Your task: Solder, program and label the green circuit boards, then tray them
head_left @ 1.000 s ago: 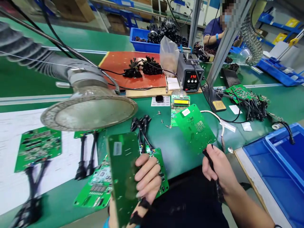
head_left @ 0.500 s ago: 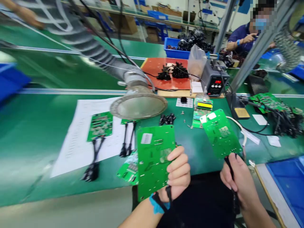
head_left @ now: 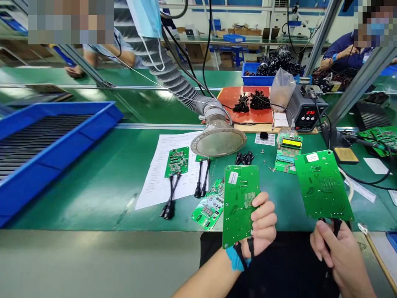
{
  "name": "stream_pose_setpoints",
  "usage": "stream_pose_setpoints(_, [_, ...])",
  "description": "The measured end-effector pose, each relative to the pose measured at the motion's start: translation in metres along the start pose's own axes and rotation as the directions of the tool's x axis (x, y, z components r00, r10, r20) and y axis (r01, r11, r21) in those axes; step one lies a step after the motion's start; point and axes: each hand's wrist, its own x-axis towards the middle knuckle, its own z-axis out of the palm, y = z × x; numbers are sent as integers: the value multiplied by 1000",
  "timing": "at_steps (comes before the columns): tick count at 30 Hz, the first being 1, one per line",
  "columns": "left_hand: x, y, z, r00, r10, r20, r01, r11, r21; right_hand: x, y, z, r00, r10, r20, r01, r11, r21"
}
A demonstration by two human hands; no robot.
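Workbench (head_left: 93, 209): left hand (head_left: 260, 234), right hand (head_left: 338, 258) hold PCBs (head_left: 240, 203) (head_left: 324, 184), long axes upright.

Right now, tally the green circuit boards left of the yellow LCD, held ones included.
Rectangular green circuit board in left hand: 1
Rectangular green circuit board at right hand, right of the LCD: excluded
Green board on white paper sheet: 1
Green board partly under round fume hood: 1
Green board below the sheet's edge: 1
Total: 4
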Motion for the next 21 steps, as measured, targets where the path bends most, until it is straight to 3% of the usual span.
stream_pose_setpoints(3, [4, -2, 3, 996, 46, -74, -37, 993, 116, 1, 3, 3, 997, -74, -23, 74, 997, -9])
stream_pose_setpoints(7, [8, -9, 7, 979, 113, -171, -53, 946, 321, 2, 5, 1, 965, -160, -209, 143, 985, -95])
stream_pose_setpoints(9, [10, -13, 9, 966, 154, -210, -46, 895, 444, 1, 5, -2, 960, -167, -225, 146, 984, -104])
stream_pose_setpoints(12, [13, -20, 13, 966, 136, -220, 2, 847, 532, 1, 5, -7, 975, -116, -191, 116, 993, -13])
stream_pose_setpoints(14, [16, -25, 17, 968, 115, -223, 29, 832, 554, 2, 6, -10, 980, -45, -195, 74, 987, 142])
stream_pose_setpoints(17, [21, -35, 21, 968, 75, -241, 86, 802, 591, 3, 7, -16, 988, 136, -80, -90, 902, 422])
stream_pose_setpoints(19, [24, -39, 21, 967, 17, -256, 149, 775, 614, 2, 9, -20, 977, 212, 21, -193, 839, 509])
stream_pose_setpoints(21, [28, -40, 16, 954, -43, -297, 233, 732, 640, -2, 10, -23, 972, 231, 40, -216, 818, 533])
